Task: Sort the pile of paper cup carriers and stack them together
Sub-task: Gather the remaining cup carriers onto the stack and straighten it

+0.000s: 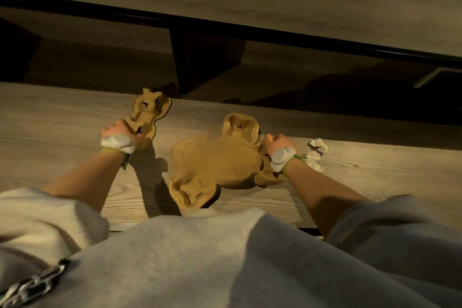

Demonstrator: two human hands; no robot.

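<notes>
Our left hand (117, 132) grips a narrow two-cup tan moulded-pulp carrier (147, 115), its long axis running away from us. Our right hand (277, 142) is closed on the right edge of the wide tan pulp four-cup carrier pile (225, 160) lying between our hands, nearer the right. We count two groups; layers within are unclear

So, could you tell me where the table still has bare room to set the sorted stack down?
The table is bare left of the two-cup carrier in the left hand. A narrower strip lies between it and the four-cup carriers. It is crowded by the right hand, beside the crumpled tissue.
</notes>
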